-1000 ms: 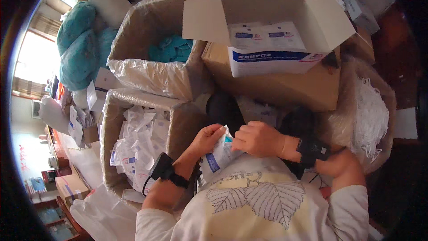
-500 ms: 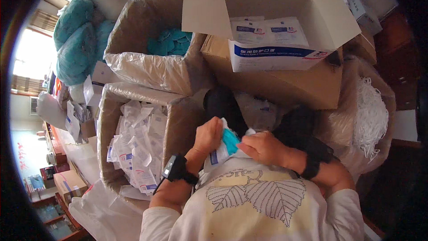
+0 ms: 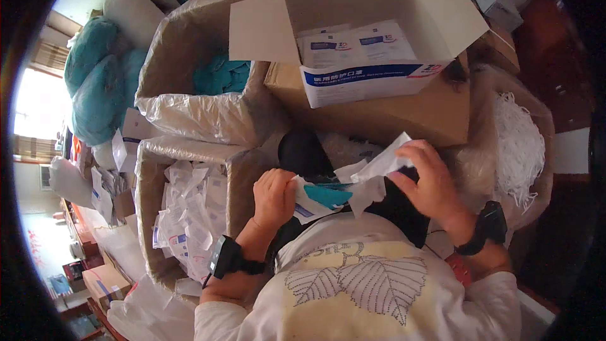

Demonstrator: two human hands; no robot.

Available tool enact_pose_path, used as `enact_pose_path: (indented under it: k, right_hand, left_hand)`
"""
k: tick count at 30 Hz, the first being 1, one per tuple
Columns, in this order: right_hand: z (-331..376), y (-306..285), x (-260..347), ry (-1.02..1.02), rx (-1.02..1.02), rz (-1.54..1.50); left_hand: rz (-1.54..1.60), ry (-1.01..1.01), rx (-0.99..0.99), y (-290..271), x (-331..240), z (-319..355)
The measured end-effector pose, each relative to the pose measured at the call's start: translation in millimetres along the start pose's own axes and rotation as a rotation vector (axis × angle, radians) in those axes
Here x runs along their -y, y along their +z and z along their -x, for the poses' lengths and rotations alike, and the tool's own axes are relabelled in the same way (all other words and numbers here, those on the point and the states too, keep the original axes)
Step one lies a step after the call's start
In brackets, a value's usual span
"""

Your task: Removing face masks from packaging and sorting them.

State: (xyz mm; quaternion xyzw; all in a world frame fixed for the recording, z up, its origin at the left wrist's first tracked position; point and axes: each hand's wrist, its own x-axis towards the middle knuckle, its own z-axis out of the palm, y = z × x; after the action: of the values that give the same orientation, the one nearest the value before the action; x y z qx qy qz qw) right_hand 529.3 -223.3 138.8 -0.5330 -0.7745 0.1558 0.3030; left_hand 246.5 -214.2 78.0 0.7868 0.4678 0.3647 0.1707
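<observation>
Above my lap, my left hand (image 3: 273, 199) grips the left end of a torn white packet (image 3: 305, 208), fingers curled over it. A folded teal mask (image 3: 328, 196) pokes out of the packet's torn side. My right hand (image 3: 430, 180) pinches the peeled white wrapper (image 3: 380, 165) between thumb and fingers, pulled up and to the right. A loose flap of the wrapper hangs beside the mask; whether both pieces are still joined I cannot tell. Left of my left hand, a lined carton (image 3: 238, 196) holds a heap of white wrappers (image 3: 189, 208).
An open white box (image 3: 366, 82) with several sealed packets stands on a brown carton (image 3: 379, 120) ahead. A lined carton (image 3: 199, 113) at the far left holds teal masks (image 3: 221, 74). White cords (image 3: 519, 148) fill a bag at right. Teal-filled bags (image 3: 95, 91) are piled at the far left.
My right hand has moved up and right, away from my left, pulling the wrapper apart. My left hand has shifted slightly left with the packet, and the tear is wider.
</observation>
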Motion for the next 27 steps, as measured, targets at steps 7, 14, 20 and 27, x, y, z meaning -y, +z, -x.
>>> enact_pose_path:
  k: [7,14,20,27]
  right_hand:
    - [-9,62,43,-0.238,0.313,-0.148]
    - [13,45,31,-0.415,0.295,-0.447]
    - [0,48,44,-0.017,0.338,-0.497]
    - [-25,73,45,0.043,0.493,-0.120]
  left_hand:
    - [-0.037,-0.017,-0.024,-3,-7,6]
    - [0.082,-0.320,-0.142,-7,10,26]
    - [0.161,-0.294,-0.133,-4,15,32]
    - [0.112,-0.140,-0.072,-7,13,28]
